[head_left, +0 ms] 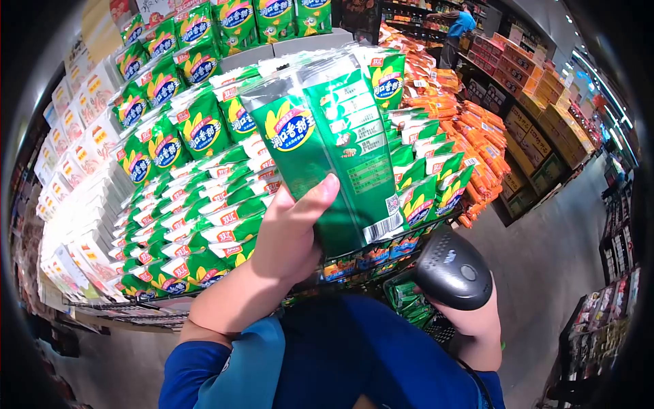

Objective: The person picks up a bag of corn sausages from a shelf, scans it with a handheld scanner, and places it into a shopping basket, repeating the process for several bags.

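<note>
My left hand [289,228] is closed around a large green snack packet [340,163] with clear edges, its thumb pressed on the face turned towards me. A yellow corn picture and a blue oval logo mark the packet's left part; printed text fills its right part. Near its lower right corner are a barcode [383,228] and a small square code. Lower on the right, my right hand [473,317] grips a black handheld barcode scanner [453,269]. The scanner is apart from the packet, and its front end points up and away from me. Most of my right fingers are hidden behind it.
Rows of similar green packets [204,129] fill the display ahead. White packages [82,123] stand on the left, orange packets [473,150] on the right. Stacked boxes [518,75] line the aisle floor [531,232]. A person in a blue top [461,26] stands far back.
</note>
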A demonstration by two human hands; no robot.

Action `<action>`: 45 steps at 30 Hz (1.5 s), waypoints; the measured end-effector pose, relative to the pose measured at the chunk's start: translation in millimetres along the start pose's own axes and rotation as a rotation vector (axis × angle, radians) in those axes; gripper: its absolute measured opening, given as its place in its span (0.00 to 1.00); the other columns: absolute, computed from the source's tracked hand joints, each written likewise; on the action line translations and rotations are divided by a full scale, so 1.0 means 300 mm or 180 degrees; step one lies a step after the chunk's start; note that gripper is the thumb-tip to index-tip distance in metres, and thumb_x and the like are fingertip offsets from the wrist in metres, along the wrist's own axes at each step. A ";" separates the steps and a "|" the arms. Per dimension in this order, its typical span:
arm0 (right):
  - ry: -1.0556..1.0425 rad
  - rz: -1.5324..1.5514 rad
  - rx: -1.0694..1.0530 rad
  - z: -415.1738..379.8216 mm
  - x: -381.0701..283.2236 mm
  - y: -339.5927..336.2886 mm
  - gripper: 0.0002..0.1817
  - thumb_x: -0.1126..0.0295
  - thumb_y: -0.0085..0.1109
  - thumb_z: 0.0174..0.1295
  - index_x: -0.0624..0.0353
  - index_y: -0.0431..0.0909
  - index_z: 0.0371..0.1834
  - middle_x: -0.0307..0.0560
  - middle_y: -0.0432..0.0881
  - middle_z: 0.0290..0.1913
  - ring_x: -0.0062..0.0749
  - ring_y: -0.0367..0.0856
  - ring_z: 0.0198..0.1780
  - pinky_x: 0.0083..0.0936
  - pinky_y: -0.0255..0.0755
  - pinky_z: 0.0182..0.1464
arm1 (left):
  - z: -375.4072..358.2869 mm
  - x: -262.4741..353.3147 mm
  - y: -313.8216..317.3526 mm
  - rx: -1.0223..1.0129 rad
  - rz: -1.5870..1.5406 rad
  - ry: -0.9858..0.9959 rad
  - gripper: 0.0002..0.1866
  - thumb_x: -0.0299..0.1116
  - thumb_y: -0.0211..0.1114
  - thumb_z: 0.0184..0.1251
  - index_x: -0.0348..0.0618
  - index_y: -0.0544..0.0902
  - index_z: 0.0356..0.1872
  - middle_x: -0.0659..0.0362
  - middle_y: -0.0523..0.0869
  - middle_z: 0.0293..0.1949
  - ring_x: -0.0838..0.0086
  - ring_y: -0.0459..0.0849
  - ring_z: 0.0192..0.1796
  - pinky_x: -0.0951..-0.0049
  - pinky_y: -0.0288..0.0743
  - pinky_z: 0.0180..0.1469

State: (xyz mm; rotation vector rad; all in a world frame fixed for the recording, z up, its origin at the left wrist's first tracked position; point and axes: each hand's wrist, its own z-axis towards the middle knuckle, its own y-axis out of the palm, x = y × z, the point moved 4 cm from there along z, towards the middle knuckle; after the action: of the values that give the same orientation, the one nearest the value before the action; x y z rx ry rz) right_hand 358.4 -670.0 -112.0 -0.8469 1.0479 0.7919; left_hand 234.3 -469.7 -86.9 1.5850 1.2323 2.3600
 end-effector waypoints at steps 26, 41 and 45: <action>-0.0122 0.0555 -0.0251 0.111 0.021 0.052 0.43 0.72 0.72 0.46 0.70 0.61 0.66 0.53 0.71 0.62 0.37 0.70 0.63 0.33 0.67 0.61 | -0.077 -0.026 -0.031 -0.0693 0.0817 -0.0037 0.23 0.25 0.61 0.66 0.40 0.69 0.62 0.66 0.78 0.39 0.84 0.74 0.39 0.79 0.69 0.42; -0.0615 0.0201 -0.0805 0.162 -0.026 0.165 0.21 0.76 0.69 0.50 0.68 0.79 0.49 0.54 0.74 0.59 0.33 0.77 0.55 0.28 0.68 0.59 | -0.096 0.031 -0.082 0.0056 0.0965 0.0608 0.23 0.26 0.58 0.68 0.37 0.59 0.60 0.54 0.78 0.51 0.73 0.79 0.52 0.72 0.74 0.55; -0.0520 0.0072 -0.1243 0.157 0.010 0.194 0.21 0.74 0.68 0.48 0.67 0.79 0.48 0.54 0.67 0.63 0.37 0.73 0.60 0.29 0.67 0.60 | -0.087 0.071 -0.086 0.0445 0.0739 0.0824 0.18 0.32 0.52 0.72 0.36 0.63 0.57 0.54 0.80 0.48 0.74 0.81 0.48 0.72 0.76 0.50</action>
State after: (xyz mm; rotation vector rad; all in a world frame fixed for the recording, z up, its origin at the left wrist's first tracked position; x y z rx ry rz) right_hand 327.7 -601.7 -114.4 -1.0806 0.7693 1.0870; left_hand 193.8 -457.9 -91.1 1.5774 1.3520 2.7535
